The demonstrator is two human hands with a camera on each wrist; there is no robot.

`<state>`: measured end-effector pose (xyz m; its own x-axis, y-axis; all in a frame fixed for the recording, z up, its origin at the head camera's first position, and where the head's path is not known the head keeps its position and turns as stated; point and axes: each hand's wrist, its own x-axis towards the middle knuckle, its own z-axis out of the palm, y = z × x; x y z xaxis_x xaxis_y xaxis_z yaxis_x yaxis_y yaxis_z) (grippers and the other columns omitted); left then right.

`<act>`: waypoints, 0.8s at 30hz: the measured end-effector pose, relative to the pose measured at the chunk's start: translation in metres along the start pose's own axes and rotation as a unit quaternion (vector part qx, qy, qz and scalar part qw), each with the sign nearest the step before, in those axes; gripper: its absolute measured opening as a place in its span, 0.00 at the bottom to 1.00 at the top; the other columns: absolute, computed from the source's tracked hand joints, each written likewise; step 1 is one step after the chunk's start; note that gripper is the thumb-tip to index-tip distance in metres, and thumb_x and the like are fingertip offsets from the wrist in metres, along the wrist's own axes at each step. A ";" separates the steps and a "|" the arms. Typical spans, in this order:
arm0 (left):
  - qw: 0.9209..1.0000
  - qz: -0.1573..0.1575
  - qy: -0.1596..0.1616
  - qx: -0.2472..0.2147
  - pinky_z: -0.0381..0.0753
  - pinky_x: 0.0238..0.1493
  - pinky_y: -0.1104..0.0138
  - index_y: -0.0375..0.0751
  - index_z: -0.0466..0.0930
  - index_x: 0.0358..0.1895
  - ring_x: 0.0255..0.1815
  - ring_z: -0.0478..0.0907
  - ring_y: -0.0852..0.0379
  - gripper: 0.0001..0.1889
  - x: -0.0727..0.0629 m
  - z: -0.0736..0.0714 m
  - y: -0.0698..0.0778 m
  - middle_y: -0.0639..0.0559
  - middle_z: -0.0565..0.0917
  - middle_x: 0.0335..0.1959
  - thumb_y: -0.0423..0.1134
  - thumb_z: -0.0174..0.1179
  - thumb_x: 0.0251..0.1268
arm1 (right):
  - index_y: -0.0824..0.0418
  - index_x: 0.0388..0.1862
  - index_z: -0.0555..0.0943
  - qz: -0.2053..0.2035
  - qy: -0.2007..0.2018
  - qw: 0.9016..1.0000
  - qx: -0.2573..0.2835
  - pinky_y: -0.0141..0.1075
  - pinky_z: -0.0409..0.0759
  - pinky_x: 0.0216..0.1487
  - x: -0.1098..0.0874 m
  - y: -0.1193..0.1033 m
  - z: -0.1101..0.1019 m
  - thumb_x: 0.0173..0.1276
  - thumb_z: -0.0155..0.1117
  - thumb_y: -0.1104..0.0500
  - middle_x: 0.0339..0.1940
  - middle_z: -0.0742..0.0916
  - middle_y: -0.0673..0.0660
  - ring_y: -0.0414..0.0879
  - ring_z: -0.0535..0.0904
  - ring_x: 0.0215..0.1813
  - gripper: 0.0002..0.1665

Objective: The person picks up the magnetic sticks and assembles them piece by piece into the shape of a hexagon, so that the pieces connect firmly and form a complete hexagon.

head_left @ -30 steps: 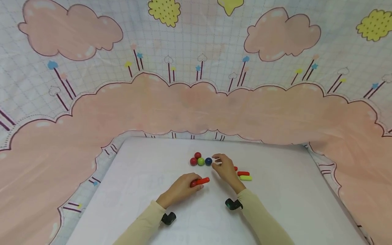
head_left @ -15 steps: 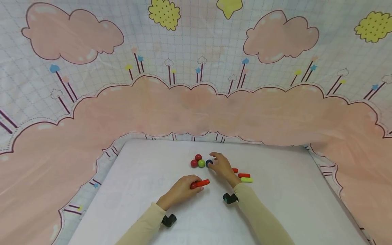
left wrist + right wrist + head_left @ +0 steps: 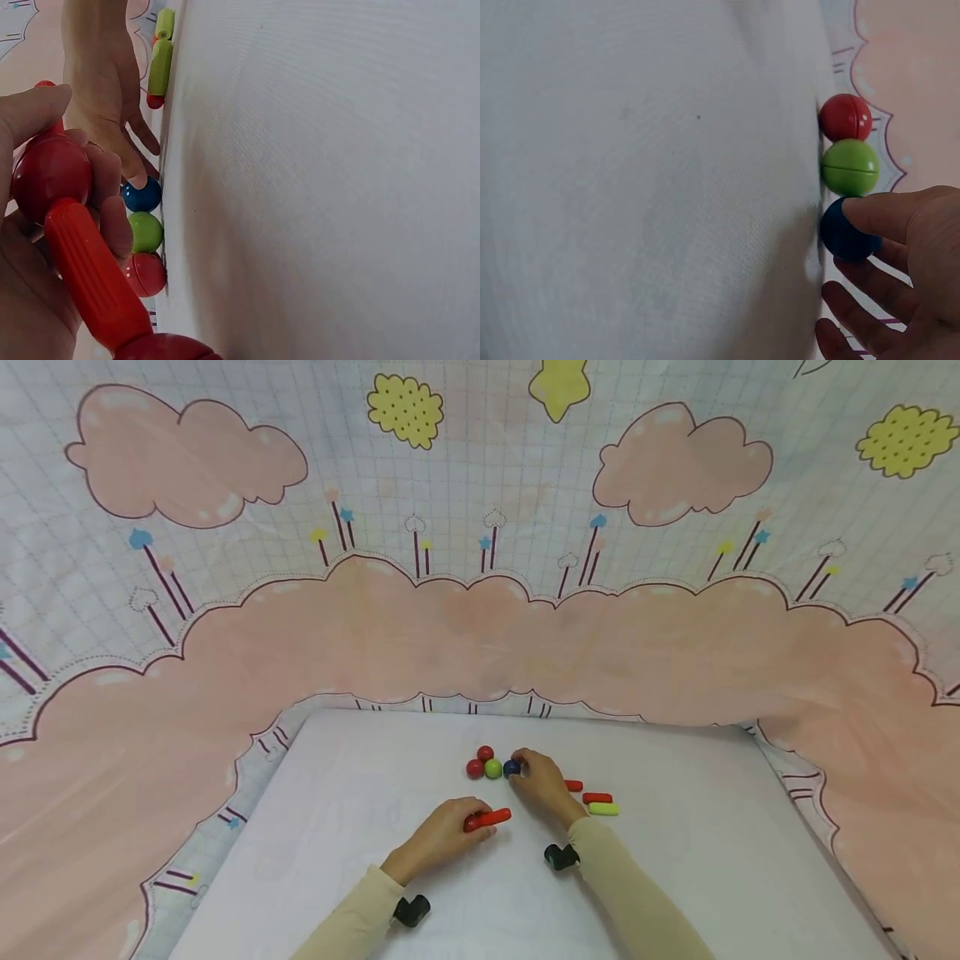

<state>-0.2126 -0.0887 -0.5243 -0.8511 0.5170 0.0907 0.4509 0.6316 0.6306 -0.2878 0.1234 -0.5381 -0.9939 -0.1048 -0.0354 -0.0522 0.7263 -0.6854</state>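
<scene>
My left hand (image 3: 448,832) grips a joined piece of red balls and red rods. In the left wrist view its dark red ball (image 3: 52,178) lies between thumb and fingers. A ribbed red rod (image 3: 97,277) runs from it to a second red ball (image 3: 169,347) at the bottom edge. My right hand (image 3: 545,785) pinches a dark blue ball (image 3: 849,231) between thumb and fingers, at the table surface. Beside the blue ball sits a green ball (image 3: 492,768), with two red balls (image 3: 475,768) close by on its left and behind.
Right of my right hand lie a red rod (image 3: 597,798), a yellow-green rod (image 3: 603,809) and another red rod (image 3: 573,786), partly hidden by that hand. The white table (image 3: 360,793) ends at a patterned cloth backdrop (image 3: 450,635).
My right hand has come down onto the blue ball, its fingers closing from spread to a pinch. The left hand keeps its grip on the red piece. The head view has tilted slightly upward.
</scene>
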 end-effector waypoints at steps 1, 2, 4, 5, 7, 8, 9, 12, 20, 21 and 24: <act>1.000 0.003 0.003 -0.001 0.73 0.38 0.72 0.50 0.83 0.48 0.35 0.72 0.64 0.13 0.000 0.001 0.000 0.63 0.80 0.33 0.49 0.65 0.64 | 0.55 0.59 0.78 -0.002 0.002 1.000 -0.002 0.52 0.73 0.65 -0.001 0.001 0.000 0.66 0.67 0.57 0.58 0.83 0.57 0.53 0.77 0.61 0.22; 1.000 0.006 0.006 0.000 0.73 0.38 0.72 0.50 0.83 0.48 0.34 0.72 0.64 0.13 0.000 0.001 -0.001 0.63 0.80 0.33 0.49 0.65 0.64 | 0.56 0.58 0.78 -0.004 0.005 1.000 0.000 0.52 0.74 0.65 -0.002 0.001 0.000 0.66 0.68 0.57 0.57 0.83 0.57 0.53 0.77 0.60 0.22; 1.000 0.008 0.011 0.001 0.73 0.38 0.72 0.51 0.83 0.48 0.34 0.72 0.64 0.12 -0.001 0.002 -0.001 0.63 0.80 0.33 0.49 0.65 0.64 | 0.55 0.58 0.78 -0.002 0.011 1.000 -0.004 0.51 0.75 0.64 -0.004 0.003 0.000 0.65 0.68 0.56 0.56 0.84 0.57 0.52 0.78 0.58 0.22; 1.000 0.009 0.012 0.002 0.72 0.38 0.72 0.51 0.83 0.48 0.34 0.72 0.64 0.12 -0.001 0.002 -0.001 0.63 0.80 0.32 0.49 0.65 0.64 | 0.55 0.58 0.78 0.000 0.015 1.000 -0.002 0.51 0.75 0.63 -0.005 0.003 -0.001 0.65 0.68 0.55 0.56 0.84 0.56 0.52 0.78 0.57 0.22; 1.000 0.009 0.011 0.003 0.72 0.38 0.72 0.51 0.83 0.48 0.34 0.72 0.64 0.12 -0.001 0.001 -0.001 0.63 0.80 0.32 0.49 0.65 0.64 | 0.55 0.57 0.78 0.002 0.022 1.000 0.004 0.50 0.77 0.61 -0.007 0.005 -0.004 0.65 0.68 0.54 0.54 0.84 0.56 0.51 0.78 0.55 0.22; 1.000 0.007 0.010 0.005 0.72 0.38 0.72 0.51 0.83 0.48 0.34 0.72 0.64 0.12 -0.002 0.001 -0.001 0.63 0.80 0.32 0.49 0.65 0.64 | 0.55 0.57 0.78 0.005 0.024 1.000 0.013 0.49 0.77 0.59 -0.009 0.005 -0.006 0.65 0.69 0.53 0.53 0.84 0.56 0.51 0.78 0.54 0.22; 1.000 0.004 0.009 0.005 0.72 0.38 0.72 0.51 0.83 0.48 0.34 0.72 0.64 0.12 -0.002 0.001 -0.001 0.63 0.80 0.33 0.49 0.65 0.64 | 0.54 0.56 0.78 0.009 0.027 0.999 0.023 0.48 0.79 0.57 -0.010 0.005 -0.008 0.65 0.69 0.53 0.52 0.85 0.56 0.51 0.78 0.53 0.22; 1.000 0.001 0.006 0.006 0.72 0.39 0.71 0.51 0.82 0.49 0.35 0.72 0.63 0.13 -0.003 0.000 -0.001 0.63 0.80 0.33 0.49 0.65 0.64 | 0.54 0.55 0.79 0.014 0.034 0.998 0.052 0.47 0.81 0.52 -0.015 0.004 -0.015 0.64 0.69 0.52 0.51 0.85 0.56 0.51 0.79 0.52 0.21; 1.000 0.002 0.007 0.002 0.72 0.37 0.72 0.51 0.82 0.48 0.34 0.72 0.64 0.13 -0.006 -0.002 -0.001 0.63 0.79 0.32 0.49 0.65 0.65 | 0.53 0.55 0.79 -0.001 0.059 0.996 0.066 0.48 0.79 0.54 -0.029 -0.002 -0.025 0.64 0.70 0.53 0.50 0.86 0.54 0.50 0.81 0.53 0.21; 1.000 0.003 0.009 0.003 0.72 0.37 0.72 0.51 0.82 0.48 0.33 0.72 0.64 0.12 -0.006 -0.003 -0.001 0.63 0.79 0.32 0.49 0.65 0.64 | 0.52 0.55 0.79 -0.002 0.060 0.996 0.071 0.48 0.79 0.54 -0.031 -0.003 -0.026 0.64 0.71 0.53 0.50 0.86 0.54 0.50 0.81 0.53 0.21; 1.000 0.008 0.016 0.003 0.71 0.36 0.72 0.51 0.82 0.47 0.33 0.72 0.64 0.12 -0.006 -0.005 -0.001 0.63 0.78 0.31 0.47 0.65 0.64 | 0.53 0.55 0.79 -0.006 0.061 0.995 0.081 0.47 0.80 0.54 -0.036 -0.008 -0.029 0.64 0.71 0.54 0.49 0.86 0.54 0.50 0.81 0.53 0.21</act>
<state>-0.2094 -0.0947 -0.5218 -0.8520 0.5086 0.1247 0.4658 0.6274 0.6240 -0.2541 0.1407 -0.5101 -0.9982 -0.0229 0.0557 -0.0582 0.6046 -0.7944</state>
